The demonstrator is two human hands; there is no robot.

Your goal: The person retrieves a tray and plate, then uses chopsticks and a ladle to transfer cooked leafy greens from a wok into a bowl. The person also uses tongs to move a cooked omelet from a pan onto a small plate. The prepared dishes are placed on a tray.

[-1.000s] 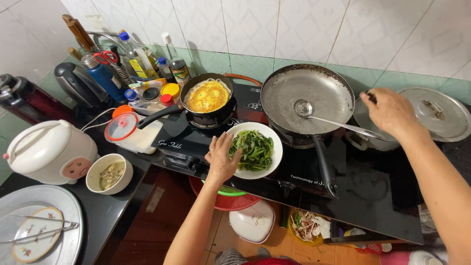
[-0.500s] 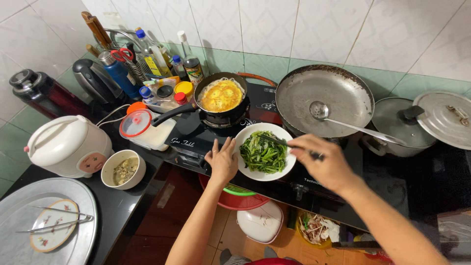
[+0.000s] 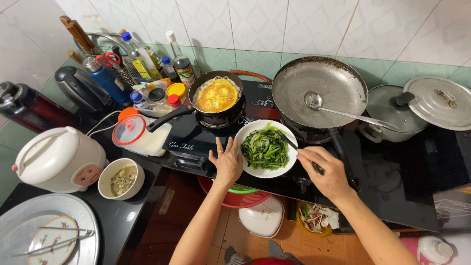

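Observation:
A white plate (image 3: 245, 131) of cooked green vegetables (image 3: 265, 147) sits on the black stove top, in front of the burners. My left hand (image 3: 227, 161) lies flat against the plate's left rim, fingers spread. My right hand (image 3: 326, 169) is closed on dark chopsticks (image 3: 294, 145) whose tips reach into the greens from the right. Behind the plate a small black pan (image 3: 196, 100) holds a yellow omelette (image 3: 217, 95). A large empty wok (image 3: 319, 91) with a metal ladle (image 3: 338, 110) in it stands to the right.
A lidded metal pot (image 3: 422, 105) stands at far right. Bottles, jars, scissors and a kettle (image 3: 81, 88) crowd the back left. A white rice cooker (image 3: 56, 159), a small bowl (image 3: 120, 179) and a round metal tray (image 3: 54, 230) sit front left. Red basket (image 3: 233, 198) below.
My right hand came away from the pot at the right, down to the plate, and now holds chopsticks in the greens. My left hand stays at the plate's left rim.

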